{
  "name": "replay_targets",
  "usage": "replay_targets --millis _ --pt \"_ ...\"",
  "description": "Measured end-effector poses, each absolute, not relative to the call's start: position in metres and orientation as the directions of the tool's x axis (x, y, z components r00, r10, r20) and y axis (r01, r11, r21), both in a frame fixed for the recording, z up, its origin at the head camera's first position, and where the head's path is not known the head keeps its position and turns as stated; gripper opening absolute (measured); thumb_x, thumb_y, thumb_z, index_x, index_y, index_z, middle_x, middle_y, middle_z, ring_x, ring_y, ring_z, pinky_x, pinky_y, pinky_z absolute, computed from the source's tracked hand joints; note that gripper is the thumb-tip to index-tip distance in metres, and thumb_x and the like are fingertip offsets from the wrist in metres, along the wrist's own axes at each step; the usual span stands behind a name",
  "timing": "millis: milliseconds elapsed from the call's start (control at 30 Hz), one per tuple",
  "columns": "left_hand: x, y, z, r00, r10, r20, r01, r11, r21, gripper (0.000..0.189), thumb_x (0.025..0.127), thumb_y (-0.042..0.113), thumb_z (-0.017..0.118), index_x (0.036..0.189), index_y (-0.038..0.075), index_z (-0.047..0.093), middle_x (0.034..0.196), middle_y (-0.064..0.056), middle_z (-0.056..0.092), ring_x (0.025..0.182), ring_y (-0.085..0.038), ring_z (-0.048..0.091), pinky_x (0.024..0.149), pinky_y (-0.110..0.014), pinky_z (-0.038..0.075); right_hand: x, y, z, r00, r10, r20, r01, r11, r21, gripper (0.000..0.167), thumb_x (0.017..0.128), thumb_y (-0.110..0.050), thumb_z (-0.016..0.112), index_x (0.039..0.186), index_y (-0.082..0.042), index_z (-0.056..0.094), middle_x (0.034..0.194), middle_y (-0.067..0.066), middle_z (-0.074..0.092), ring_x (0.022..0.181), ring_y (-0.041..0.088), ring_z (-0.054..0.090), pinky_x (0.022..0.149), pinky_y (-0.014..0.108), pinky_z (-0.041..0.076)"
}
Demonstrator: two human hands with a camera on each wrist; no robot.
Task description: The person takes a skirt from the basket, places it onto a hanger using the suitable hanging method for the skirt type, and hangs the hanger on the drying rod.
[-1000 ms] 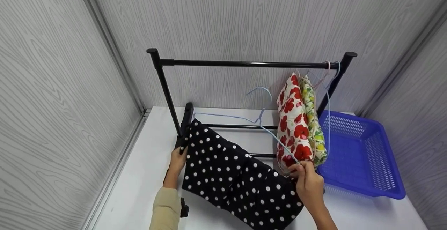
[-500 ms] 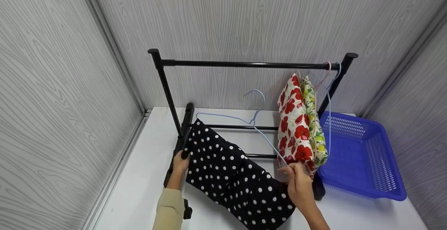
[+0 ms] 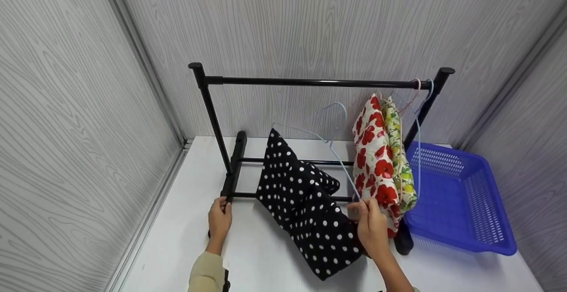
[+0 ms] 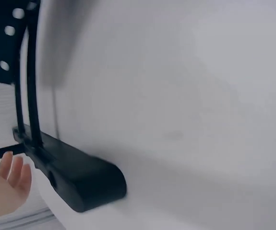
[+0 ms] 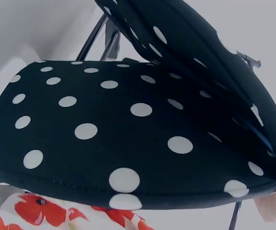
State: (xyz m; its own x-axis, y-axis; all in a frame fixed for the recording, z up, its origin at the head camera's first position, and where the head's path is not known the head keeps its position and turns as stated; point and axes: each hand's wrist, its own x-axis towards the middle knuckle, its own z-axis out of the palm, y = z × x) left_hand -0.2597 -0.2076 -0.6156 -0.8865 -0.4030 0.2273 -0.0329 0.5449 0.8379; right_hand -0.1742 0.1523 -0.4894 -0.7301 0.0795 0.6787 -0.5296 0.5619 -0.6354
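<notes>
A black cloth with white polka dots (image 3: 290, 185) hangs folded over a light blue clothes hanger (image 3: 339, 157) in the head view. My right hand (image 3: 371, 227) pinches the hanger's right end, close to the cloth. The cloth fills much of the right wrist view, where only a bit of that hand (image 5: 274, 203) shows at the edge. Away from the cloth, my left hand (image 3: 220, 219) is by the left foot of the black rack (image 3: 230, 185). In the left wrist view its fingers are loosely bent beside the rack's post, apparently holding nothing.
The rack's top rail (image 3: 310, 82) runs across the middle. At its right end hang a red-flowered cloth (image 3: 374, 168) and a yellow-and-green patterned cloth (image 3: 403, 181) on hangers. A blue plastic basket (image 3: 460, 239) stands at right. Grey panels (image 3: 283, 26) enclose the white table (image 3: 177, 194).
My left hand has let go of the cloth's left edge and moved slightly down and left. The cloth's left side has swung up and right, and a fold now shows behind it.
</notes>
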Motion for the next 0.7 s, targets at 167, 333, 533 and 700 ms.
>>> replay_targets --millis 167,333,533,700 --pt "-0.248 -0.220 -0.627 -0.893 -0.289 0.346 -0.012 0.783 0.622 0.032 0.086 0.010 0.063 0.114 -0.005 0.057 0.117 -0.026 0.055 0.109 -0.042 0.051 0.090 -0.054 0.040 -0.185 0.158 -0.485 -0.732 0.203 0.650 -0.459 0.558 -0.691 0.015 0.096 0.001 0.040 0.087 0.004 0.051 0.079 0.013 0.070 0.063 0.004 0.059 0.058 0.011 0.046" --pt "-0.238 -0.229 -0.638 -0.903 -0.137 0.408 0.046 0.911 0.409 0.049 0.082 0.017 0.068 0.123 -0.004 0.053 0.131 -0.028 0.046 0.119 -0.045 0.043 0.095 -0.057 0.036 -0.196 0.161 -0.481 -0.695 0.298 0.654 -0.413 0.579 -0.703 0.015 0.097 0.000 0.040 0.086 0.005 0.049 0.079 0.013 0.071 0.061 0.005 0.060 0.058 0.010 0.043" --pt "-0.228 -0.235 -0.645 -0.912 0.038 0.409 0.124 0.975 0.187 0.057 0.080 0.022 0.070 0.127 -0.003 0.051 0.135 -0.027 0.044 0.122 -0.046 0.042 0.098 -0.058 0.035 -0.209 0.163 -0.480 -0.670 0.394 0.629 -0.407 0.514 -0.755 0.019 0.097 0.000 0.039 0.084 0.008 0.049 0.079 0.017 0.070 0.065 0.004 0.058 0.060 0.010 0.040" --pt "-0.222 -0.237 -0.653 -0.912 0.138 0.386 0.169 0.984 0.048 0.055 0.078 0.023 0.072 0.124 -0.002 0.055 0.133 -0.024 0.048 0.120 -0.042 0.047 0.097 -0.053 0.039 -0.224 0.165 -0.477 -0.624 0.455 0.635 -0.359 0.554 -0.751 0.020 0.097 -0.004 0.041 0.086 0.007 0.053 0.078 0.017 0.069 0.069 0.008 0.058 0.062 0.012 0.039"
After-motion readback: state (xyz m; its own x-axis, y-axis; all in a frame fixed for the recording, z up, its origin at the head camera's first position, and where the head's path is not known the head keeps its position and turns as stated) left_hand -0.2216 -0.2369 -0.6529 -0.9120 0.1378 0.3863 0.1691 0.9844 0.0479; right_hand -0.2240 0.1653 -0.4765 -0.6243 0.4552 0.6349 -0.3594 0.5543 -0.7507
